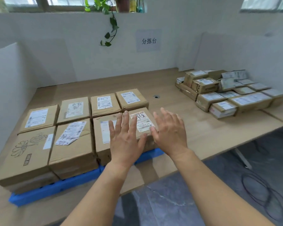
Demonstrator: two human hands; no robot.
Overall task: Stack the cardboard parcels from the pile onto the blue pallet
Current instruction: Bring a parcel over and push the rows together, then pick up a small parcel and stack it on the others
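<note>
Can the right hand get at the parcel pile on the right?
Probably yes: the open, empty right hand has only bare wooden table between it and the pile of small cardboard parcels.

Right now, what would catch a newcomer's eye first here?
The left hand and right hand, both open, spread over the near-right parcel of those packed on the blue pallet at left. A pile of smaller parcels sits far right on the table.
</note>
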